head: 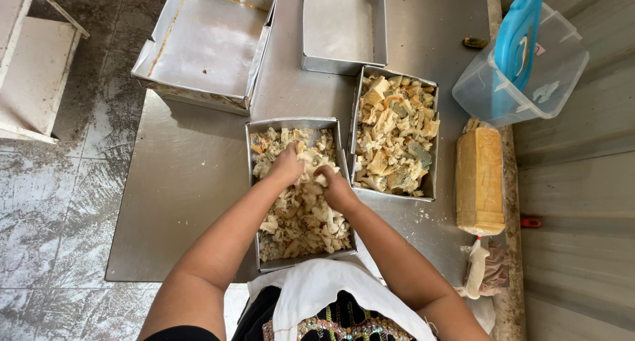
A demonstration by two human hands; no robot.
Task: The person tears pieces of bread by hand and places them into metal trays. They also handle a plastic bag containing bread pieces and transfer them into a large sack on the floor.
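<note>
View from above of a person standing at a brushed steel table (192,182), both bare forearms reaching forward into a rectangular metal pan (254,202) directly in front of them. The pan is filled with torn bread pieces (297,215), pale cream and ragged, piled in soft, irregular lumps. The left hand (286,166) is curled knuckles-up, fingers pressed down into the pieces near the pan's far end. The right hand (336,187) sits just beside it, also curled and clutching a clump of the bread; the fingertips of both are buried, so the exact grip is hidden.

Touching this pan's right side is a second metal pan (431,182), set slightly further away and holding chunkier bread scraps (395,132), yellowish with some grey-green patches. Beyond them sit two shallow, shiny pans with thin folded walls: one (205,43) overhanging the table's far left corner, another (344,30) at the far middle.

To the right, a sliced loaf in a clear bag (479,179) lies along the table edge, its tied end (477,268) trailing toward the person. Further away, a clear plastic box (549,70) tilts on its side with a blue lid (519,33) resting in it.

The floor (59,215) at left is worn, speckled grey stone. The person wears a white cloth (324,291) over a dark beaded garment.
</note>
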